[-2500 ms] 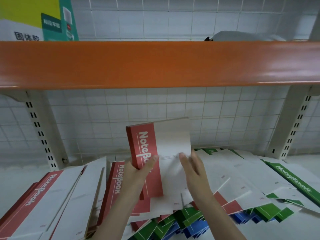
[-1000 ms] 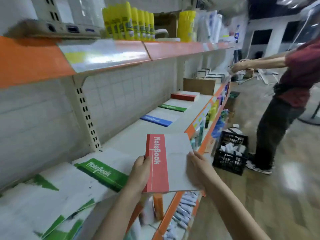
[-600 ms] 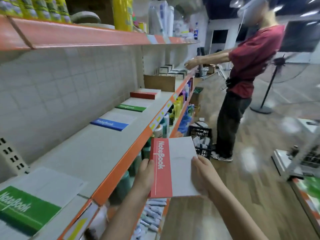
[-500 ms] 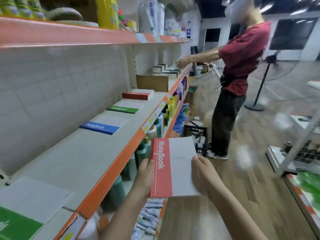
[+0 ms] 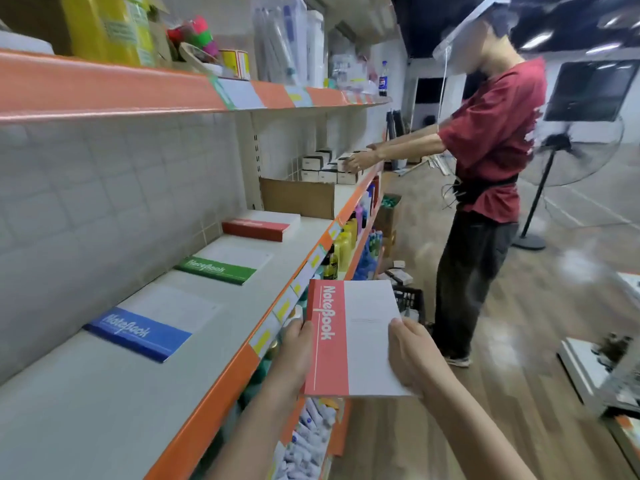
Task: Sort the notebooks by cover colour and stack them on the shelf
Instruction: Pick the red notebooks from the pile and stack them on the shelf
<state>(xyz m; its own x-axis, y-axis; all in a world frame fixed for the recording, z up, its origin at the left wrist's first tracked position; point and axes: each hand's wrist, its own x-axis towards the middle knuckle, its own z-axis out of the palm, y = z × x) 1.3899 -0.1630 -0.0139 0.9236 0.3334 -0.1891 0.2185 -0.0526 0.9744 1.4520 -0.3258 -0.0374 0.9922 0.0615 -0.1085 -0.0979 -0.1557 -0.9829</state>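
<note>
Both hands are gripping a red-and-white paper notebook point(image 5: 353, 339) in the air just beside the orange-edged white shelf point(image 5: 214, 386): the left hand point(image 5: 294, 355) is holding its red spine edge, the right hand point(image 5: 414, 358) its white edge. Three notebook stacks are lying apart on that shelf: blue-banded point(image 5: 138, 332), green-banded point(image 5: 218, 268) and red-banded point(image 5: 259, 226).

A red-and-white notebook point(image 5: 353, 337) with "NoteBook" printed down its red band is held face up in the air, just off the front edge of the shelf point(image 5: 104, 410). On the shelf lie three sorted lots, well apart: a blue notebook point(image 5: 138, 332) nearest, a green notebook point(image 5: 218, 270) in the middle, and a red stack point(image 5: 259, 226) farthest, beside a cardboard box
</note>
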